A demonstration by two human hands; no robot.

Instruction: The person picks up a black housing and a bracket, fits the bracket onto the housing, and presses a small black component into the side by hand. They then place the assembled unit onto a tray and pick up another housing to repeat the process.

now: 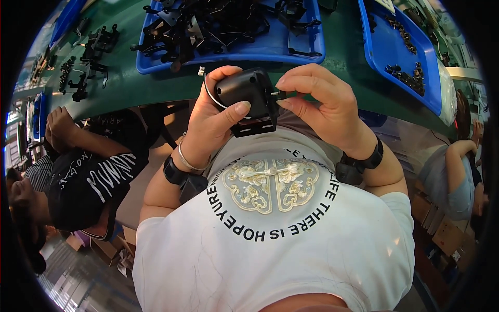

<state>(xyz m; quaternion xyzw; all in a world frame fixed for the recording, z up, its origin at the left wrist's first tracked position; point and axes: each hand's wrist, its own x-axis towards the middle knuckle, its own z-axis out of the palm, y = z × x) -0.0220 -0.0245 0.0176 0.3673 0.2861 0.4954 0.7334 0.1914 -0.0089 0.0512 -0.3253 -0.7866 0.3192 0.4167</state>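
Observation:
My left hand [210, 117] is closed around a black plastic housing [239, 89] with rounded corners, its thumb lying across the near side. A black slotted bracket [255, 127] is on the housing's lower edge. From the housing a thin white cable [210, 94] loops up past my left fingers to a small white connector [201, 71]. My right hand [330, 106] pinches the dark head of a small screw [275, 94] between thumb and fingertips. Its silvery shank points at the housing's right side; whether it is threaded in, I cannot tell.
Beyond my hands, a blue tray [228, 58] heaped with black metal brackets stands on the green table [117, 83]. At right, another blue tray [374, 57] holds small dark screws. Black parts [93, 57] lie at left. People sit on both sides.

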